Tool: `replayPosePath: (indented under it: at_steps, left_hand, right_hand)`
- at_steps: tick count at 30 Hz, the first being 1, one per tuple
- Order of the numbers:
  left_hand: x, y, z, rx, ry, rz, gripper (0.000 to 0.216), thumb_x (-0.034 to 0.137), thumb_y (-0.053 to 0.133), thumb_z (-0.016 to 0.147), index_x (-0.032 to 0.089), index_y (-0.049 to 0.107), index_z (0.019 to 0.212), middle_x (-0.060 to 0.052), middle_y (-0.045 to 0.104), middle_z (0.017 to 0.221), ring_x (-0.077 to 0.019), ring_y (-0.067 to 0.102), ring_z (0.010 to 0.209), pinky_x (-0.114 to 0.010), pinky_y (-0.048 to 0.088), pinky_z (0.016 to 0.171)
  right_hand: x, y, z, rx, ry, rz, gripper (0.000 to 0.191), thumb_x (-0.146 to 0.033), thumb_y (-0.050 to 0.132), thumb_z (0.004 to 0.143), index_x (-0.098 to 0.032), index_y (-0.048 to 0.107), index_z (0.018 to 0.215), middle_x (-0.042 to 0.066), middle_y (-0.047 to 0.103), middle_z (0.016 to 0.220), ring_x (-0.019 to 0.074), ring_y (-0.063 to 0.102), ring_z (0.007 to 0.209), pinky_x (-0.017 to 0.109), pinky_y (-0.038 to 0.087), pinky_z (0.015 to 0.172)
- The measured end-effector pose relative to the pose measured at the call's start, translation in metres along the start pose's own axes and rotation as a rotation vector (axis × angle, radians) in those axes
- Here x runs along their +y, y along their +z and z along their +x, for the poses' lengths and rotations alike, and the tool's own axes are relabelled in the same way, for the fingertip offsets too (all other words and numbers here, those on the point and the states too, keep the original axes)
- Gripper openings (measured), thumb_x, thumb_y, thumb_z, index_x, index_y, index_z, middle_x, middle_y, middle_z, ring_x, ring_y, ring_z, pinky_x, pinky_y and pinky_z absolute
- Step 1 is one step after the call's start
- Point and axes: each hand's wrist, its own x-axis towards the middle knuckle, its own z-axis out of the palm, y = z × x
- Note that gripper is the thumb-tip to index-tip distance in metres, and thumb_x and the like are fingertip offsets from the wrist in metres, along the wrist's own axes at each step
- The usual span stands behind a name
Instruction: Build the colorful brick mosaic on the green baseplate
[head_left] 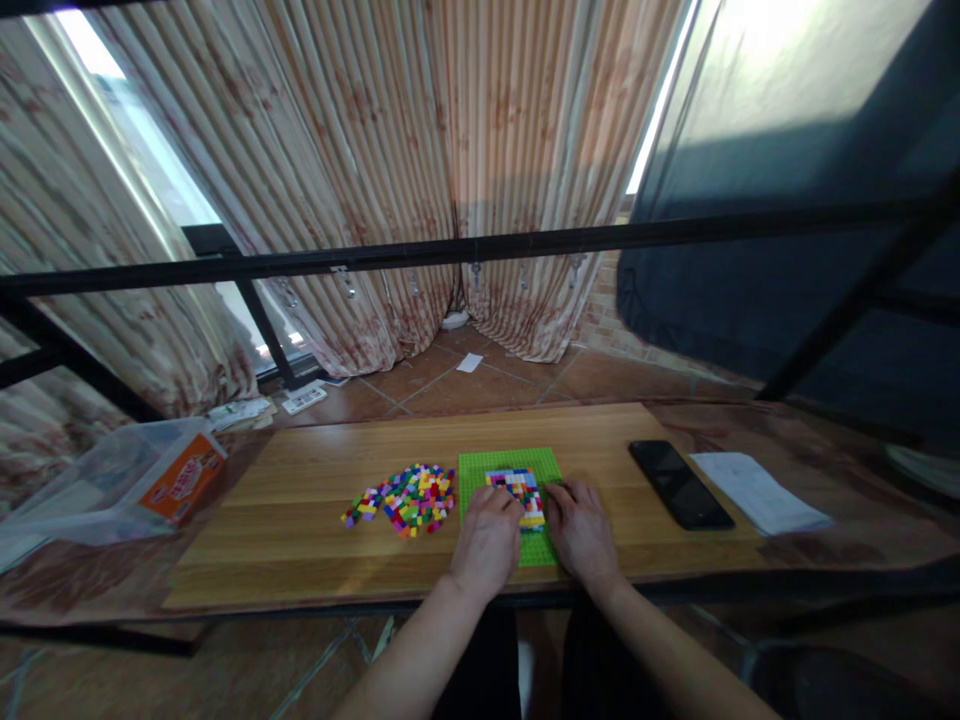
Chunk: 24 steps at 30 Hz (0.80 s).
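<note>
Clear bin (112, 495) far left, then a messy brick pile (420, 497) on the wood surface (300, 560). Left hand (489, 535) is curled over the brick patch (517, 481) on a green baseplate (472, 463), right hand (583, 532) bent at its right edge; can't tell if either's holding anything. Then phone (679, 484), paper (754, 492).

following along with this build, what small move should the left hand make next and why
Probably a light press by the left hand on the bricks on the green board: it is bent over them, and the right hand rests at the board's right edge, placed to steady it. The left hand's grip is hidden.
</note>
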Motion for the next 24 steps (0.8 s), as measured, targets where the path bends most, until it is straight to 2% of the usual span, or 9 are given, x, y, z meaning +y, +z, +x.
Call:
replayPosePath:
  at_steps: [4, 11, 17, 24]
  left_hand:
    - [0.001, 0.002, -0.005, 0.04, -0.033, -0.006, 0.016, 0.007, 0.052, 0.083, 0.018, 0.062, 0.076, -0.005, 0.058, 0.085, -0.0203, 0.051, 0.085, -0.035, 0.048, 0.078]
    - [-0.001, 0.01, -0.023, 0.144, -0.069, -0.095, 0.024, 0.012, 0.05, 0.087, 0.022, 0.065, 0.102, -0.007, 0.058, 0.105, -0.0219, 0.052, 0.097, -0.039, 0.05, 0.085]
    - [-0.002, 0.017, -0.027, 0.191, -0.091, -0.102, 0.026, 0.012, 0.049, 0.088, 0.023, 0.067, 0.102, -0.007, 0.059, 0.109, -0.0216, 0.052, 0.099, -0.039, 0.05, 0.086]
    - [-0.002, 0.014, -0.029, 0.203, -0.103, -0.117, 0.025, 0.015, 0.049, 0.09, 0.024, 0.067, 0.105, -0.007, 0.061, 0.11, -0.0212, 0.055, 0.1, -0.039, 0.05, 0.086]
  right_hand:
    - [0.0, 0.0, 0.0, 0.002, -0.002, 0.004, 0.026, -0.021, 0.047, 0.091, -0.017, 0.067, 0.107, 0.01, 0.06, 0.102, 0.0227, 0.051, 0.096, 0.032, 0.04, 0.085]
    - [0.001, 0.0, -0.001, -0.002, -0.004, 0.005, 0.028, -0.02, 0.046, 0.09, -0.017, 0.066, 0.109, 0.01, 0.061, 0.103, 0.0223, 0.051, 0.095, 0.032, 0.04, 0.085]
    - [0.004, 0.003, -0.001, -0.006, -0.01, 0.002, 0.027, -0.021, 0.046, 0.09, -0.019, 0.067, 0.108, 0.009, 0.061, 0.103, 0.0223, 0.052, 0.095, 0.033, 0.041, 0.083]
    - [0.004, 0.003, -0.002, 0.003, -0.038, 0.0, 0.029, -0.021, 0.044, 0.091, -0.017, 0.066, 0.108, 0.01, 0.06, 0.104, 0.0229, 0.051, 0.097, 0.033, 0.04, 0.085]
